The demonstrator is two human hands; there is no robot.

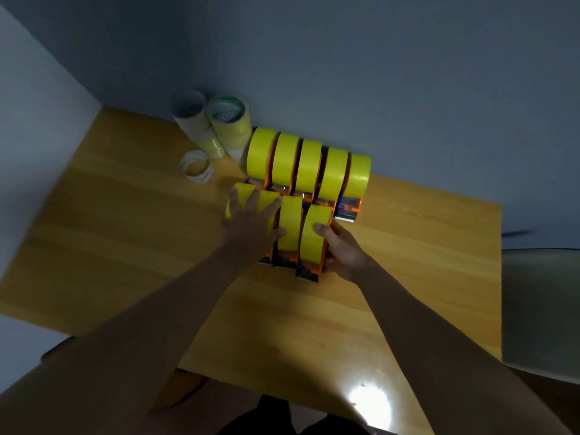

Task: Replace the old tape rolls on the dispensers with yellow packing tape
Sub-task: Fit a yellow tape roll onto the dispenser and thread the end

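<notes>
Two rows of orange tape dispensers loaded with yellow packing tape stand on the wooden table (125, 233). The back row (309, 166) holds several dispensers against the wall. The front row (290, 224) holds several more. My left hand (251, 224) lies flat, fingers spread, over the front row's left rolls. My right hand (342, 249) grips the right side of the front row's rightmost dispenser (315, 237), thumb on its yellow roll.
Two stacks of pale tape rolls (213, 124) stand at the back left by the wall. A nearly used-up roll (196, 166) lies in front of them. The table's right edge is near a grey rounded object (539, 309).
</notes>
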